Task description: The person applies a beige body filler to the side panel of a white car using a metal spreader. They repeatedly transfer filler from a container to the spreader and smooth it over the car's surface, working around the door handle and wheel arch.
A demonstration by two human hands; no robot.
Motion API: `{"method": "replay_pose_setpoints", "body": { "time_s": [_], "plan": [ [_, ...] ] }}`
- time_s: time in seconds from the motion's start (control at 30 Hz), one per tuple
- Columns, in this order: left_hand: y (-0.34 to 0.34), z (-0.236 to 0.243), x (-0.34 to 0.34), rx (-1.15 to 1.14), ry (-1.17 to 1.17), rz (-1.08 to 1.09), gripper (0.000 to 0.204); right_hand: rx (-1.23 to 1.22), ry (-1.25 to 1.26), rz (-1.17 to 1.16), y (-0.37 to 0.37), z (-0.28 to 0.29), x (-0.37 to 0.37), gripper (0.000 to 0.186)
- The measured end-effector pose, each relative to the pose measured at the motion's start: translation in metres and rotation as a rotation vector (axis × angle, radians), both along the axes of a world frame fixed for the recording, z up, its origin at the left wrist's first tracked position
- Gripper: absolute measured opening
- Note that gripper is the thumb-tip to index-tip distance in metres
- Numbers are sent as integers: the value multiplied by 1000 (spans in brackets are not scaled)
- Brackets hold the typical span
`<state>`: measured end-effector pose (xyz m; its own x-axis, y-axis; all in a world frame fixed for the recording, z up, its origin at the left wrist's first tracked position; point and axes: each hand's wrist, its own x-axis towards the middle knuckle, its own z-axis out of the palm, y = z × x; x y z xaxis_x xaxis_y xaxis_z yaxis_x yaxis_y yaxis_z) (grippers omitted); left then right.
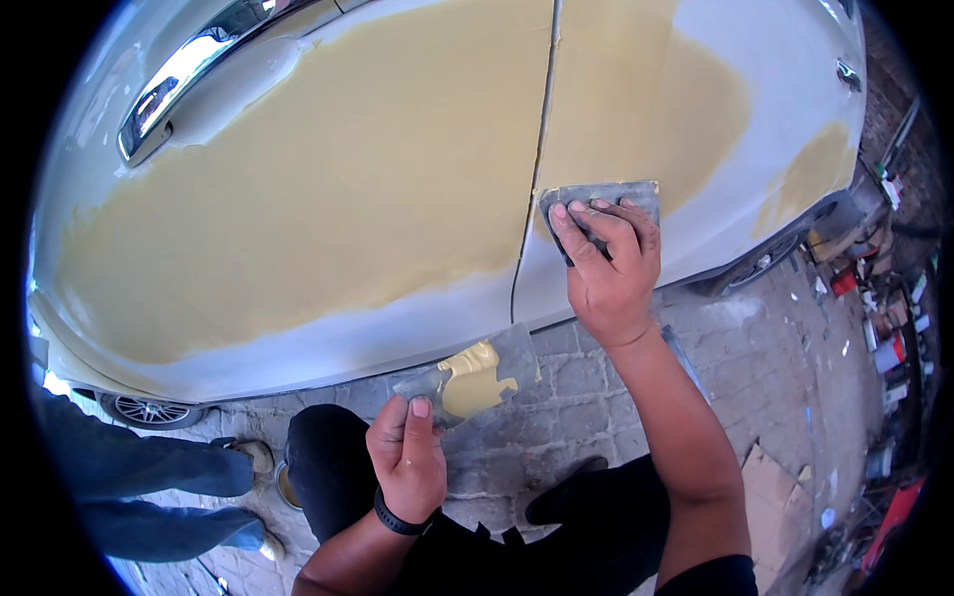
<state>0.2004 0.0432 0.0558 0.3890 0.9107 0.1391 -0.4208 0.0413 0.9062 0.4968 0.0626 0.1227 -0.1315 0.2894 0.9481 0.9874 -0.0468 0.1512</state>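
My right hand (611,268) is closed on a dark grey flat spreader (636,191), its far edge against the white car door just right of the door seam. Tan body filler (378,159) covers wide patches of the car's side (785,60) on both sides of that seam. Lower and to the left, my left hand (409,462) pinches the near corner of a thin grey rectangular plate (517,348). A soft yellow lump of filler (475,382) lies on the plate. The palm side of my right hand is hidden.
Beneath is a paved stone floor (576,397). Another person's legs in jeans (159,457) stand at the left, beside a round can (287,487). Flattened cardboard (775,507) lies at the lower right. Cans and clutter line the right edge, including a red object (894,521).
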Motion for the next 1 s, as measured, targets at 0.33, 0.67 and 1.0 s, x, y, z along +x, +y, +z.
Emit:
{"method": "replay_pose_setpoints", "body": {
  "time_s": [0.33,0.67,1.0],
  "plan": [
    [0,5,8,-14,11,44,24,-140,46,6,-18,-46,-1,29],
    [2,27,23,-23,-98,87,27,-315,564,314,-106,-13,-81,40],
    [-1,14,22,172,73,74,28,-286,247,293,-112,1,-106,38]
  ]
}}
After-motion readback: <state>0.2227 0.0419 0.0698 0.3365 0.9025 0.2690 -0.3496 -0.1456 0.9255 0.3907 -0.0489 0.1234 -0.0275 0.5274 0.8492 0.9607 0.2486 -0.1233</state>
